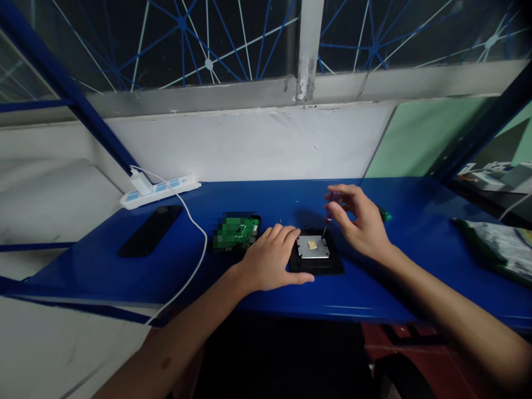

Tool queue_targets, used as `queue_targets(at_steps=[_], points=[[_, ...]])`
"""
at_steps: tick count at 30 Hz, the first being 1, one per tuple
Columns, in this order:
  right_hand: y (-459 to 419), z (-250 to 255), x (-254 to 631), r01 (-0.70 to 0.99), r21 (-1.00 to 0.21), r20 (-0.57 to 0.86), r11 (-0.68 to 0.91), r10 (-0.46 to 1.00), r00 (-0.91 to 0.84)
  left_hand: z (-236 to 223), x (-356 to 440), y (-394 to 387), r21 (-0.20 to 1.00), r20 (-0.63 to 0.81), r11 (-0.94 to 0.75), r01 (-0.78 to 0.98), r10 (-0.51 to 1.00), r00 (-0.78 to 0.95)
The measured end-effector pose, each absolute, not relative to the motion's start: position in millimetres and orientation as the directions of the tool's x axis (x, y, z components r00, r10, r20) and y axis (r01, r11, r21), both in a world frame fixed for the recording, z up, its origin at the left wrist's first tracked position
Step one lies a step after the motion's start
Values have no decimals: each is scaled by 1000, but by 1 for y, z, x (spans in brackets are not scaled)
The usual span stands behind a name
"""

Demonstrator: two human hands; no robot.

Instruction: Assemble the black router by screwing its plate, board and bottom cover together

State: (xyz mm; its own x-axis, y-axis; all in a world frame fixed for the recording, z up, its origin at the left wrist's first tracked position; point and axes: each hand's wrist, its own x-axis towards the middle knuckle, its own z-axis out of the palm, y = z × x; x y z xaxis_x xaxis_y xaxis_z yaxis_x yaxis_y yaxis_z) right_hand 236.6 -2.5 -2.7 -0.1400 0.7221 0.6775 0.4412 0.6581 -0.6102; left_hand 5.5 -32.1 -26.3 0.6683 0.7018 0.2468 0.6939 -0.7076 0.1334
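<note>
On the blue table a black casing (337, 265) lies flat, with a silver metal plate (320, 252) inside it. A small yellowish square pad (312, 244) sits at the plate's middle. My left hand (272, 257) rests on the casing's left side, fingers stretched out and thumb along the near edge. My right hand (361, 221) grips a screwdriver (333, 198) with a purplish, see-through handle. The screwdriver stands almost upright, its tip at the plate's far right corner. Left of my left hand is a green circuit board (245, 235), partly pixelated.
A black phone (150, 231) and a white power strip (162, 191) with a plugged-in charger lie at the left. The white cable (195, 224) runs down over the front edge. A green-and-white plastic bag (499, 246) lies at the right, and a small green object (385, 214) behind my right wrist.
</note>
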Motion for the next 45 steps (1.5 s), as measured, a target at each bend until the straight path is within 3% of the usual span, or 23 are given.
queue_targets(at_steps=[10,16,25,32,45], points=[[1,-2,240,502,-510,783,699,618,-65,-26,6,-33,133,226,-706,695,704,673],[-4,-1,239,439,-617,697,654,712,-81,-25,6,-33,133,224,-704,697,707,671],[1,-1,241,525,-518,762,675,643,-75,-25,6,-32,145,229,-706,694,706,670],[-2,-3,239,442,-619,696,650,714,-76,-26,5,-32,152,235,-706,692,705,669],[0,-3,238,469,-584,703,662,702,-116,-28,5,-33,122,201,-697,707,715,670]])
